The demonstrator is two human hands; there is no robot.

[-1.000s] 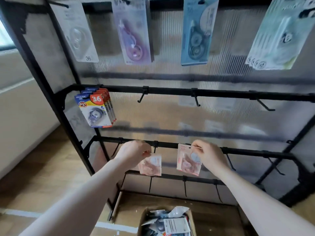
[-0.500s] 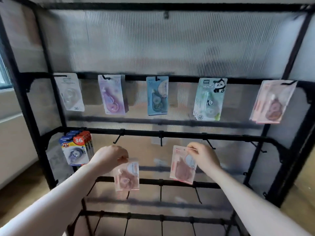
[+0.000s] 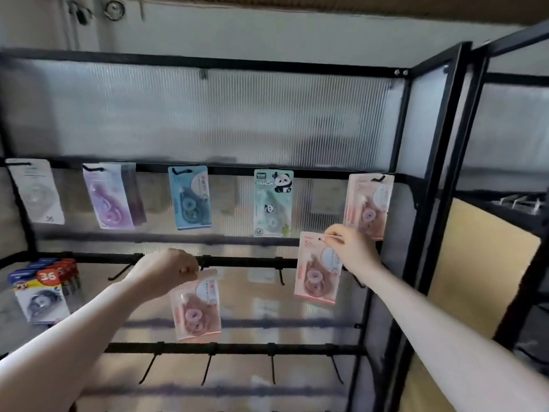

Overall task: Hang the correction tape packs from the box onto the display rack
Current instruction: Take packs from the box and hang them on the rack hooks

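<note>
Head view: the black display rack [image 3: 401, 120] fills the frame, backed by ribbed translucent panels.

The left hand [image 3: 166, 273] is curled into a loose fist in front of the second rail [image 3: 243, 261], its thumb and fingers pinching the top edge of a pink correction tape pack [image 3: 197, 310]. That pack hangs straight down from the pinch, below the second rail and above the third rail [image 3: 237, 348], clear of the hooks.

The right hand [image 3: 353, 252] is raised higher and further right, its fingertips [image 3: 331, 236] pinched on the upper right corner of a second pink pack [image 3: 318, 269], which bears the number 36 near its top left. This second pack hangs slightly tilted, its top between the first rail [image 3: 225, 168] and the second rail. It sits just below and left of the pink packs already hung [image 3: 368, 203] on the rightmost hook of the first rail; the right hand overlaps the lower edge of those hung packs.

Along the first rail, from left to right, hang a white pack [image 3: 37, 191] marked 36, a purple pack [image 3: 110, 197], a blue pack [image 3: 190, 197] and a green panda pack [image 3: 271, 203]. On the second rail at far left hangs a bunch of packs with red 36 badges [image 3: 44, 289]. The other hooks on the second and third rails carry nothing. The box is out of frame.
</note>
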